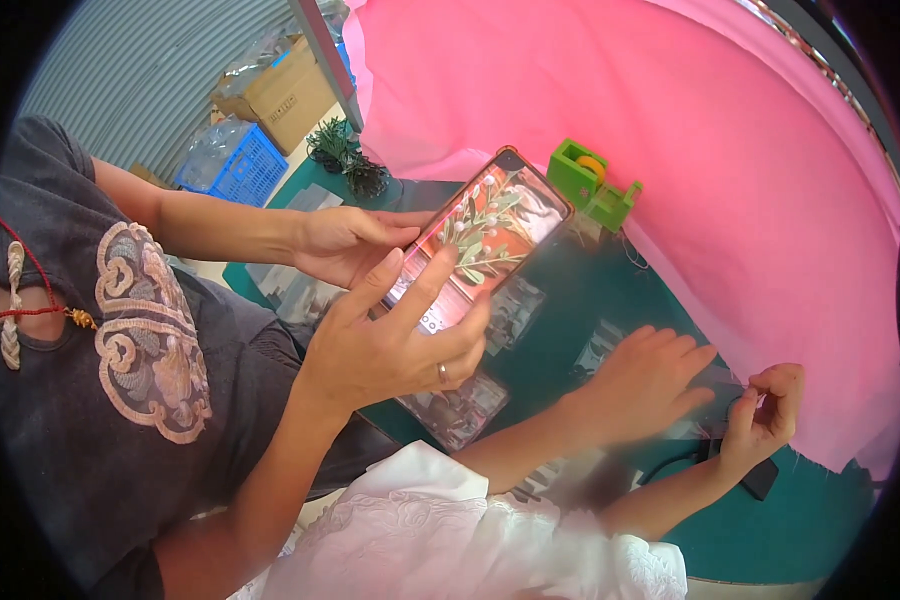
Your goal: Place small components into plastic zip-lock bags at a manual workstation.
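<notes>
My left hand (650, 382) hovers over the green table (610, 285), its fingers stretched and its thumb apart; I make out nothing in it. To its right my right hand (767, 410) is closed in a pinch, thumb against fingertips, near the edge of the pink cloth (735, 345). Whatever it pinches is too small or see-through to name. Below that hand lies a black device (760, 478) with a cable. Flat clear plastic packets (598, 345) lie beside and partly under my left hand.
At left a co-worker in a dark embroidered top (155, 330) holds a phone (485, 235) showing a leafy sprig, one finger at its screen. A green tape dispenser (595, 185), dark green wired stems (345, 158), a blue crate (238, 168) and a cardboard box (280, 95) stand farther back.
</notes>
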`<state>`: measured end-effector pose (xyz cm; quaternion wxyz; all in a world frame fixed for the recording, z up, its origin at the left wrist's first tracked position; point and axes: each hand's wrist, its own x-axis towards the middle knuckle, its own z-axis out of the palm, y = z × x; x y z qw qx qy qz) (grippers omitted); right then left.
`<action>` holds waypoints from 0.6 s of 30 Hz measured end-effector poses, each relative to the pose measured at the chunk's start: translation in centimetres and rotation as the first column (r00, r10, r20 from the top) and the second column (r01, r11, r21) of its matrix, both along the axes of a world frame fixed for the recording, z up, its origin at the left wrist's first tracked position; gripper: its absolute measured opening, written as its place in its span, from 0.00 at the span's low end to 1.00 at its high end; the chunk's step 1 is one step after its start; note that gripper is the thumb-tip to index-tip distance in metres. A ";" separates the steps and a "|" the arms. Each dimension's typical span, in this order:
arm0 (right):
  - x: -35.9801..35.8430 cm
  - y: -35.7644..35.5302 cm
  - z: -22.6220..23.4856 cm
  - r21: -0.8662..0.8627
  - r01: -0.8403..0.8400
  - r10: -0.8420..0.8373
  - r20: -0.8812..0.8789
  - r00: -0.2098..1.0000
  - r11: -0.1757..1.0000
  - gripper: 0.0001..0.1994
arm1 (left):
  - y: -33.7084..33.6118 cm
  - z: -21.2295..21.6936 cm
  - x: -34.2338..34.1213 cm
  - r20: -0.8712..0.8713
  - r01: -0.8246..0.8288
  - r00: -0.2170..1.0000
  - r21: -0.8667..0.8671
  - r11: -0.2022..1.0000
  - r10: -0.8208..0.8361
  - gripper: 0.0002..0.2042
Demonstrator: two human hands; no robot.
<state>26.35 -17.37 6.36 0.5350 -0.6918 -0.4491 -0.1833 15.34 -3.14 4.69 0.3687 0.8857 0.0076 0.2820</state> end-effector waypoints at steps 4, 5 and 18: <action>0.0 0.1 0.0 0.000 0.003 -0.003 0.001 1.000 1.000 0.06 | 0.0 0.1 0.0 -0.005 -0.002 1.000 -0.003 1.000 0.002 0.23; -0.1 0.2 0.1 0.002 0.003 -0.003 -0.005 1.000 1.000 0.06 | 0.0 0.1 0.0 -0.010 -0.007 1.000 0.005 1.000 0.007 0.23; -0.1 0.9 0.1 0.041 0.041 -0.040 -0.020 0.999 0.998 0.07 | 0.2 0.1 0.0 0.005 -0.025 1.000 0.008 1.000 0.024 0.22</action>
